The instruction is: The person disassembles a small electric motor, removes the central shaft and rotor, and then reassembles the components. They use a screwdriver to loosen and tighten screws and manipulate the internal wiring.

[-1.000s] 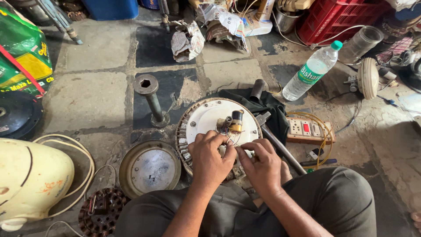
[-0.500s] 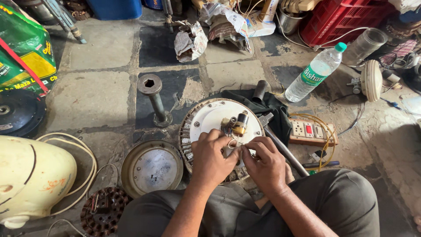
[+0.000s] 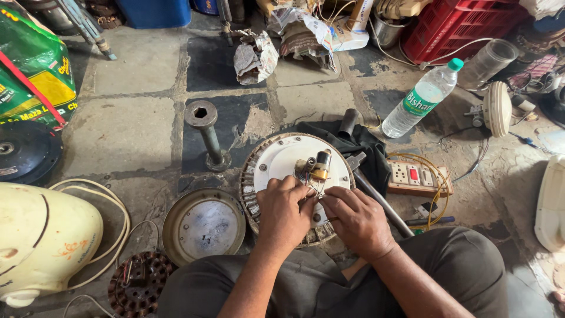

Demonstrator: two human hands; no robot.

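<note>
Thin wires (image 3: 316, 189) are pinched between the fingertips of the left hand (image 3: 284, 213) and the right hand (image 3: 356, 221), both curled over a round white fan motor (image 3: 282, 162) lying on the stone floor (image 3: 141, 121). Just left, a metal cover (image 3: 203, 224) is seen; behind, a water bottle (image 3: 421, 100).

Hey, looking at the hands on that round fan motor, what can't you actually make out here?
Head view only:
- Thin wires: too small to count; fingertips cover their ends.
- Near side of the fan motor: hidden under the left hand and right hand.
- Cream cover: cut off by the left edge.
- Hammer: its head is hidden behind the motor.
</note>
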